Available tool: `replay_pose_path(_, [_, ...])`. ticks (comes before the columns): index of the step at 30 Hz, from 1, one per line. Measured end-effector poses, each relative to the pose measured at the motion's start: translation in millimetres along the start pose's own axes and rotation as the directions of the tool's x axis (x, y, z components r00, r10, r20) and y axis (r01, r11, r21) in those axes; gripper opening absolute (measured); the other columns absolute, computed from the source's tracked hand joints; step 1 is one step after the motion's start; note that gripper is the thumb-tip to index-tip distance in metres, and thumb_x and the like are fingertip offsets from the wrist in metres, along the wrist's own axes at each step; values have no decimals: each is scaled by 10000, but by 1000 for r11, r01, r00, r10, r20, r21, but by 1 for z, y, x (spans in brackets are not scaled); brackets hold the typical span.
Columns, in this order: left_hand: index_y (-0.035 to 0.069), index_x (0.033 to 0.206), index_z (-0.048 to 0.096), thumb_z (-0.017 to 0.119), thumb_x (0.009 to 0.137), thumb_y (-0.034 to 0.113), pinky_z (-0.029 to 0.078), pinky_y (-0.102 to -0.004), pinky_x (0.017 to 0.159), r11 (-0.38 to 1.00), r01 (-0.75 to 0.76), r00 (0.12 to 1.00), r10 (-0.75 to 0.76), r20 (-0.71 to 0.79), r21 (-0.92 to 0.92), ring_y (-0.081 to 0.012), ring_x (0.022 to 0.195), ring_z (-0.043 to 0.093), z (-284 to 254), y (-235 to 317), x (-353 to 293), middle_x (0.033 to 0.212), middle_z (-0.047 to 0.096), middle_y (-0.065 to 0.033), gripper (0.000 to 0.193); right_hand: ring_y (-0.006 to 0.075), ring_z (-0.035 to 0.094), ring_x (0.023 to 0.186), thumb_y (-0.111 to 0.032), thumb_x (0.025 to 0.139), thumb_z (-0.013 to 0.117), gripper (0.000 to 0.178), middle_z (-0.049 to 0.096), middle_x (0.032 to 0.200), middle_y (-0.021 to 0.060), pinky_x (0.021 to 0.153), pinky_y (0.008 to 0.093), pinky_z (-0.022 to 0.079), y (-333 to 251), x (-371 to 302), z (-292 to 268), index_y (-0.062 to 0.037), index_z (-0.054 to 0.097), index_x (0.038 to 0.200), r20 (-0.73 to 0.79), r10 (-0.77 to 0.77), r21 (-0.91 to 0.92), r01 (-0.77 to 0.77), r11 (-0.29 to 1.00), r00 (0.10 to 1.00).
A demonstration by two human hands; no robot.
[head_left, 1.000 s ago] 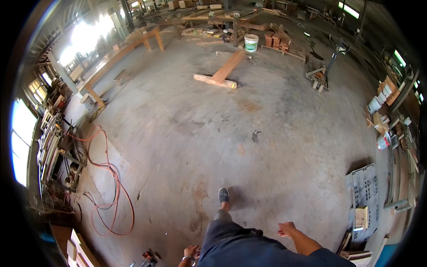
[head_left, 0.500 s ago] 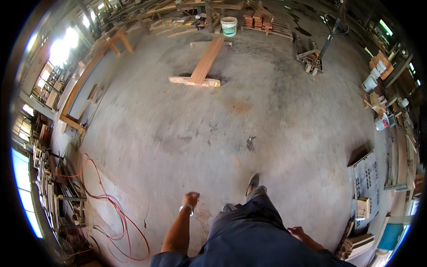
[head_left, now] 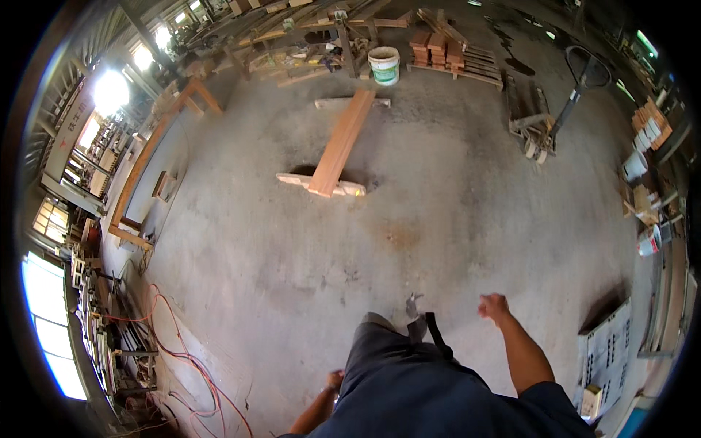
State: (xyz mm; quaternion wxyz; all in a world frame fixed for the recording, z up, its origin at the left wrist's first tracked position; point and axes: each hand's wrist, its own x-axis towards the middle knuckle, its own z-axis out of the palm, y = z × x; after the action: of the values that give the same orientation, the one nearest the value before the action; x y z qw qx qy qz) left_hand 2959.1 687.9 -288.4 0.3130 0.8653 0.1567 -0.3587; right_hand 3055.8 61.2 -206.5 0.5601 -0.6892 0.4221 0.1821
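Observation:
My right hand point(head_left: 496, 306) swings forward at the right of my body, its fingers curled in and nothing visible in them. Low beside my left thigh is my left hand point(head_left: 336, 379), small and partly seen, with its fingers appearing curled and no object showing. Neither hand touches anything on the floor. Ahead of me, reddish-brown wooden boards point(head_left: 342, 146) lie lengthwise across a near pale wood support point(head_left: 292, 178) and a far one point(head_left: 332, 104). A dark strap or belt end point(head_left: 438, 336) hangs at my waist.
A white-and-green bucket point(head_left: 384, 67) stands beyond the boards, near stacked wood point(head_left: 437, 50) on a pallet. A pallet jack point(head_left: 544, 135) is at the far right. Orange hoses point(head_left: 186, 354) coil at the left, near a long wooden frame point(head_left: 139, 182). A perforated panel point(head_left: 607, 358) leans at the right.
I have walked forward, so the boards and supports look nearer and lower in view. My right hand has swung forward, and my left hand has swung back beside my thigh.

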Motion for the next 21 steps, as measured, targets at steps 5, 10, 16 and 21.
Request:
replay_pose_path(5, [79, 1069, 785, 651, 945, 388, 576, -371, 736, 937, 327, 936, -303, 177, -125, -231, 820, 726, 31, 56, 35, 957, 775, -106, 359, 220, 710, 735, -263, 990, 687, 280, 727, 889, 137, 654, 367, 610, -184, 75, 12, 13, 672, 1033, 34, -276, 85, 273, 958, 961])
replay_pose_path(10, [94, 1054, 791, 629, 948, 490, 574, -392, 787, 909, 397, 909, -370, 192, -130, -250, 905, 735, 23, 154, 160, 1024, 776, -127, 441, 223, 692, 627, -250, 990, 665, 264, 698, 759, 131, 570, 397, 604, -160, 204, -27, -3, 683, 899, 117, -193, -157, 210, 965, 974])
replay_pose_path(16, [64, 992, 760, 702, 896, 511, 555, -518, 796, 978, -26, 982, -13, 187, 206, -370, 812, 691, -99, 358, 376, 884, 743, -172, 461, 288, 685, 625, -310, 959, 625, 300, 671, 645, 113, 617, 456, 538, -115, 258, -87, -58, 657, 801, 100, 146, -538, -70, 840, 984])
replay_pose_path(21, [76, 1081, 725, 716, 893, 431, 544, -484, 865, 971, -194, 974, 175, -141, -136, -389, 991, 696, -237, 593, 494, 1046, 736, -213, 401, 296, 668, 618, -338, 961, 627, 319, 658, 649, 114, 615, 459, 529, -240, 336, -75, -65, 652, 799, 102, 224, -506, -144, 850, 969])
